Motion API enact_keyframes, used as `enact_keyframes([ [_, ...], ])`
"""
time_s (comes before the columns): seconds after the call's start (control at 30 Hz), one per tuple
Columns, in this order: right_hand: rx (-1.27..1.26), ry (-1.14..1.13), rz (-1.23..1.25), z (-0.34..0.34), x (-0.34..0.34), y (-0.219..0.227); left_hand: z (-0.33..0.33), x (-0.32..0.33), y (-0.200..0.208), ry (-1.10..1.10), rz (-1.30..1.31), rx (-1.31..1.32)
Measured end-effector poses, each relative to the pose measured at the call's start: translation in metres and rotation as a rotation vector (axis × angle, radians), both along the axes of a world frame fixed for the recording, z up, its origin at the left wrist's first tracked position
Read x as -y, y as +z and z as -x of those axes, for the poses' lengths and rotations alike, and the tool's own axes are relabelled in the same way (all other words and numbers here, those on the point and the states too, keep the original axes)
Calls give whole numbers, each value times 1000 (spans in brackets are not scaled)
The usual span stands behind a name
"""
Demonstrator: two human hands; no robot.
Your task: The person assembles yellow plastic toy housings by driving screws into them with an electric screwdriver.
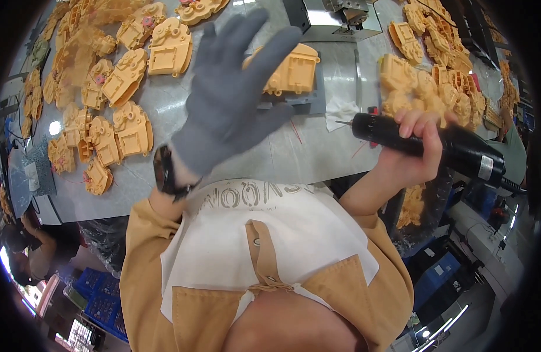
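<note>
My left hand (229, 97), in a grey glove, is raised over the table with its fingers spread and nothing in them. Partly behind it, an orange plastic housing (298, 69) lies on a dark grey fixture (319, 97). My right hand (414, 144) is bare and wraps round a black electric screwdriver (458, 149). The tool lies roughly level, its thin bit (343, 122) pointing left, over the table near a crumpled white tissue (341, 111). A cable leaves the screwdriver's back end at the right.
Many orange housings (125, 76) spread over the left of the grey table (182, 117); more are heaped at the right (434, 88). A metal machine (335, 20) stands at the far middle. Blue crates (100, 296) sit low at the left. Another person's arm (38, 240) shows at the left.
</note>
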State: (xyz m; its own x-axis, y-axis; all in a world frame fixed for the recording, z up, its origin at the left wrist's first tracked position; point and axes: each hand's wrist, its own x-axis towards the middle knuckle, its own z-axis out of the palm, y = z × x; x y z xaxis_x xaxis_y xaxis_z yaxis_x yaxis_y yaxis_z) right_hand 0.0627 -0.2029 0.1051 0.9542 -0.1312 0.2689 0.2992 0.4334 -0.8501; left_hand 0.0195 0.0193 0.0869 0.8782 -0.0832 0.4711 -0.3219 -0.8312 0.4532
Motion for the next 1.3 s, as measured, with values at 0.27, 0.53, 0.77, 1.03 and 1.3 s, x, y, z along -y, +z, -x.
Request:
enact_keyframes([
  [0.27, 8, -38, -16, 3, 8, 2, -18, 2, -29, -106, -28, -300],
  [0.53, 6, -5, 31, -3, 1, -2, -9, 5, -34, -98, -129, -256],
  [0.77, 37, 0, 17, 2, 4, 1, -8, 1, -48, -118, -114, -227],
  [1.03, 108, -10, 23, -12, -11, 7, 0, 8, -60, -2, -19, -160],
  [1.3, 408, -121, 141, -105, -38, 43, -11, 31, -49, 33, -44, -148],
])
